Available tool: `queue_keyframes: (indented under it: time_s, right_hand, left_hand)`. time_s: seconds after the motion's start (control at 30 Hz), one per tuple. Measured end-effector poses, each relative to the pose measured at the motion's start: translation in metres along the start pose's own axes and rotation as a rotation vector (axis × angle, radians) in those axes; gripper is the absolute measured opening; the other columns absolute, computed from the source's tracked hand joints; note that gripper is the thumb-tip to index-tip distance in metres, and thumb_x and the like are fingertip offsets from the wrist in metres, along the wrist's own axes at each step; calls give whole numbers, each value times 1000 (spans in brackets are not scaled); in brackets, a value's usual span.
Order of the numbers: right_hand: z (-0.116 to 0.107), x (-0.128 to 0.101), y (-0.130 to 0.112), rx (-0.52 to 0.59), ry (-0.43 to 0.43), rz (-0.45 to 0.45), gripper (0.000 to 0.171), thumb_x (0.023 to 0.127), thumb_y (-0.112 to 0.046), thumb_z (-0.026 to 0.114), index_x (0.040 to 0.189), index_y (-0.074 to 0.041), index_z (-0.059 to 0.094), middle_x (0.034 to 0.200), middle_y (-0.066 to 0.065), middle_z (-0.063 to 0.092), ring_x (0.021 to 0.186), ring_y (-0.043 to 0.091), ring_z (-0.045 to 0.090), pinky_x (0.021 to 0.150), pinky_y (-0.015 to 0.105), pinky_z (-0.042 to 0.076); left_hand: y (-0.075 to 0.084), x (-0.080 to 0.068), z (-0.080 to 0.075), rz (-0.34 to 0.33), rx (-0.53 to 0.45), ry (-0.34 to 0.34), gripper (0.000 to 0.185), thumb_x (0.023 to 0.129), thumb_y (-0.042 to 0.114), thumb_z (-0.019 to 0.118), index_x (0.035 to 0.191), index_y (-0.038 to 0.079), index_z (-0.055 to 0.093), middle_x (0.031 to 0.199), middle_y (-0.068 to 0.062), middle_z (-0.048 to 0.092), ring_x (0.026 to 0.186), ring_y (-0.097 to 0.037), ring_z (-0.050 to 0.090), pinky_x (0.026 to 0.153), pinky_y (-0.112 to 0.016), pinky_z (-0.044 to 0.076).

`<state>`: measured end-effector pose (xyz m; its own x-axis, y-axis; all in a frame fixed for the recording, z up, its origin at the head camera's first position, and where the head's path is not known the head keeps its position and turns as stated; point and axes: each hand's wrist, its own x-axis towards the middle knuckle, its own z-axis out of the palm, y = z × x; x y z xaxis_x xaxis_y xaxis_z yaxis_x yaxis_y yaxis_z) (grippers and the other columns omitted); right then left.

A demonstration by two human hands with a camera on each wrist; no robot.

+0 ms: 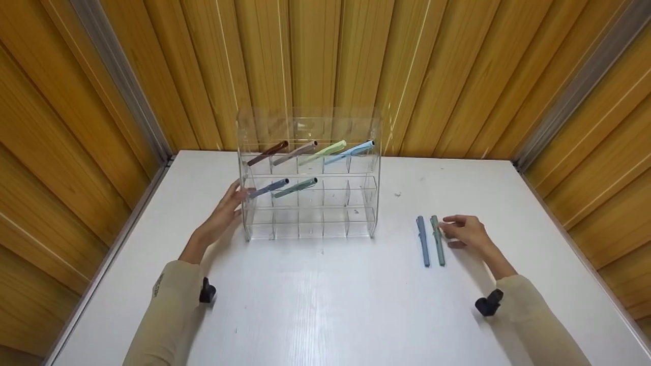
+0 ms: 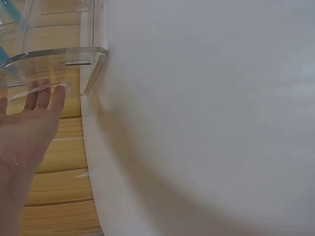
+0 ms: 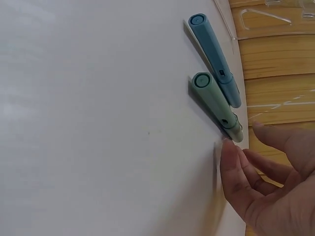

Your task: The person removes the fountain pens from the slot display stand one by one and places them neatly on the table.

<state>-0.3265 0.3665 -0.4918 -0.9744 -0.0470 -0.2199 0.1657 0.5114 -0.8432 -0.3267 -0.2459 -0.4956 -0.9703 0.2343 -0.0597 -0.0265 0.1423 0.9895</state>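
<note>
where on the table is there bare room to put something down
The widest bare patch of the white table lies in front of the clear rack, between the two forearms. Another runs right of the right hand to the table edge. It is crowded between the rack and that hand, where the blue pen and green pen lie.

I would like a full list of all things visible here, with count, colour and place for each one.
acrylic pen rack: one, clear, three tiers, back middle of the table.
pens in the rack: six; brown, grey-brown, light green, light blue on the top tier; purple-blue and green on the middle tier.
loose pens: two, blue and green, side by side on the table right of the rack.
table: one, white.
wall panels: wooden, yellow-brown, behind.
left hand: open, against the rack's left side.
right hand: fingertips at the green loose pen.
</note>
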Motion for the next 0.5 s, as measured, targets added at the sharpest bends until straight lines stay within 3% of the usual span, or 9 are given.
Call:
queue_keyframes:
  time_s: [0.1,0.23,0.4,0.5]
  right_hand:
    - [-5,-3,1,-1,-4,-3,60,105,-23,66,147,15,46,111,11,69,86,6,71,75,27,65]
    - [-8,-8,-2,-21,-16,-53,54,106,-20,63,145,15,48,111,14,71,87,9,73,76,28,65]
    - [-7,-13,-15,-41,-36,-108,51,108,-21,61,144,14,51,116,15,71,91,10,73,78,27,64]
    - [-1,-16,-27,-57,-47,-140,50,108,-23,61,144,11,53,122,20,70,96,13,73,80,28,64]
  left_hand:
    - [4,0,-3,26,-18,-2,73,114,48,36,170,16,3,172,-17,29,164,-33,13,134,-53,9]
    - [12,1,-7,58,-34,9,68,115,42,36,169,10,9,173,-17,23,163,-33,16,134,-50,12]
    - [27,8,-5,70,-29,62,71,114,51,31,169,10,13,175,-14,17,164,-32,12,134,-49,13]
    - [31,13,-1,68,-46,87,72,114,52,29,169,8,13,174,-17,20,163,-33,14,134,-50,11]
